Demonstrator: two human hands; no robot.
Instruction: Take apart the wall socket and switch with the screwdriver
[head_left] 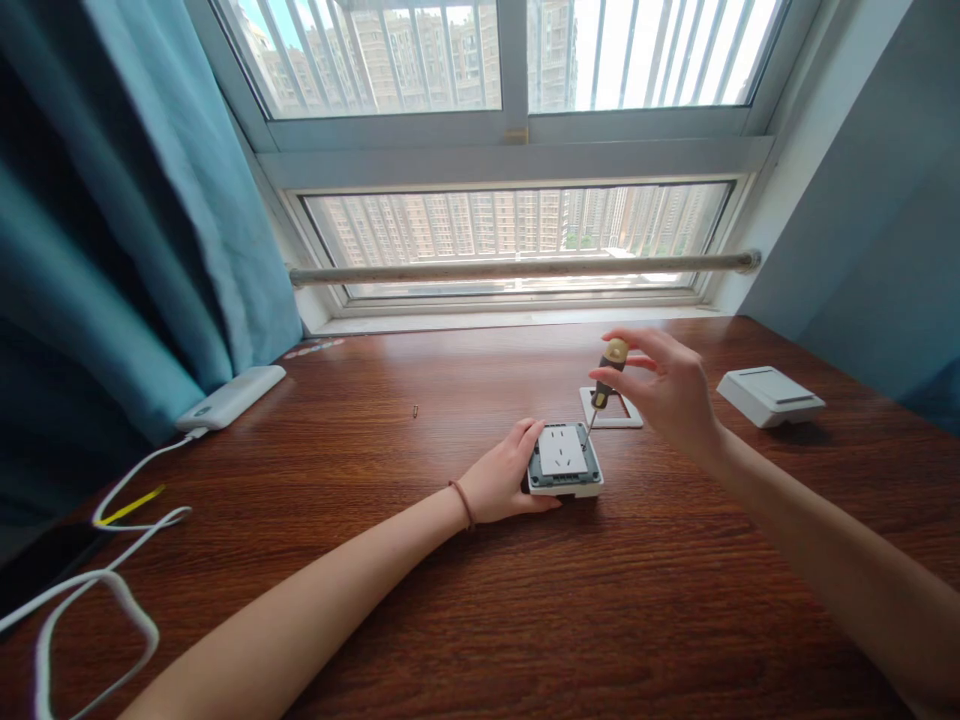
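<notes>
A wall socket [562, 450] with a white slotted face and a grey frame sits in a white box on the wooden table. My left hand [510, 470] grips it from the left side, fingers at the far edge and thumb along the near edge. Above its right side, my right hand [664, 385] holds a screwdriver [607, 375] with a black and yellow handle between thumb and fingers. The screwdriver is tilted, its tip at the right edge of the socket's grey frame. Behind the screwdriver lies a white cover frame [630, 420], partly hidden by the tool and hand.
A white switch box [771, 396] stands at the right. Small screws [415, 411] lie left of the socket. On the far left are a white power bank [232, 398], its white cable [127, 590] and a yellow strip [135, 505]. A blue curtain [150, 200] hangs beside the window.
</notes>
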